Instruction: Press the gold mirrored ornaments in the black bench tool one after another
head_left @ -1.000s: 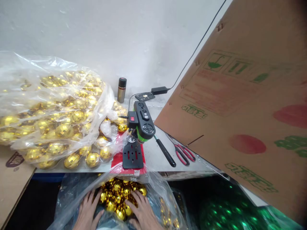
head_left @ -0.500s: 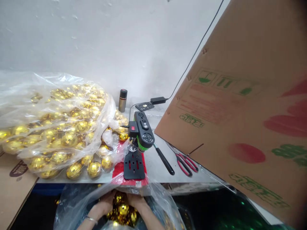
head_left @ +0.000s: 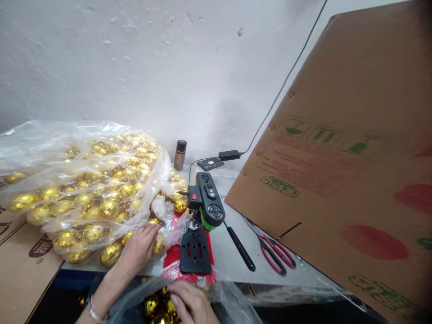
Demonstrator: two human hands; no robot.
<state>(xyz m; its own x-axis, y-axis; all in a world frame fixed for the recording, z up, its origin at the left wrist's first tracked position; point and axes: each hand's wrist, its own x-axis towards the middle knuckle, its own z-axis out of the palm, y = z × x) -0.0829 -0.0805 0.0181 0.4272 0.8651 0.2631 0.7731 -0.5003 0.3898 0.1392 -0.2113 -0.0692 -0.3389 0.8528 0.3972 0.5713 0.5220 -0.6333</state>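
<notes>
My left hand (head_left: 138,247), with a bracelet at the wrist, reaches over faceted gold balls (head_left: 110,254) at the front edge of the table. Its fingers are stretched forward and slightly bent, covering part of the balls; no firm grip shows. Below the table edge, a clear plastic bag (head_left: 130,299) hangs open with more shiny gold balls (head_left: 151,308) inside. My right hand (head_left: 194,300) lies over the mouth of this bag, thumb apart from its bent fingers, beside the balls. Its fingertips are partly hidden.
A big clear sack (head_left: 161,173) of gold balls fills the table's left. A black device on a stand (head_left: 211,200) stands centrally, beside a black-handled tool (head_left: 241,248) and red-black scissors (head_left: 276,254). A spray can (head_left: 180,155) stands behind; a large carton (head_left: 324,180) leans at right.
My left hand has left the lower bag and moved up and left to the balls on the table. My right hand stays at the bag. The camera view has tilted up slightly.
</notes>
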